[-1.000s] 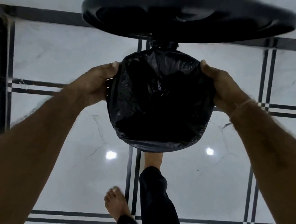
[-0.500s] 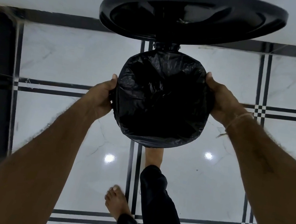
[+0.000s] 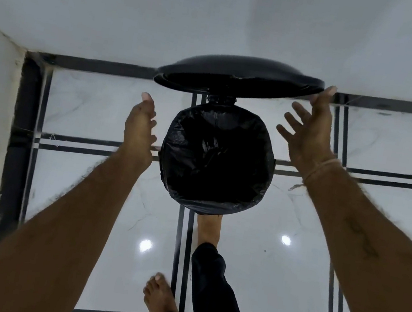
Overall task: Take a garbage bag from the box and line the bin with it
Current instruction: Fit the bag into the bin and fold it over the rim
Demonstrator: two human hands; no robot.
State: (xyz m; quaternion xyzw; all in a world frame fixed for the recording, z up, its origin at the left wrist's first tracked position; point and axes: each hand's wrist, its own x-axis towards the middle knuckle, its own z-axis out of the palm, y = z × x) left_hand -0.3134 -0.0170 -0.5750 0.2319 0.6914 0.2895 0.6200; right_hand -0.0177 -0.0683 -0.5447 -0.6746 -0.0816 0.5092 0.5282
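Garbage bag (image 3: 216,157) drawn over the rim of the bin (image 3: 220,99); looks light, limp, slick and easily torn, best pinched at the folded hem. Either side of the bin, left hand (image 3: 140,124) and right hand (image 3: 309,134), fingers spread, gripping nothing.

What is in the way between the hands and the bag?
Nothing that shows. The left hand is just left of the bag, a small gap between them. The right hand is higher, to its right, near the edge of the lid. The lid is tipped up behind the bag, not over it.
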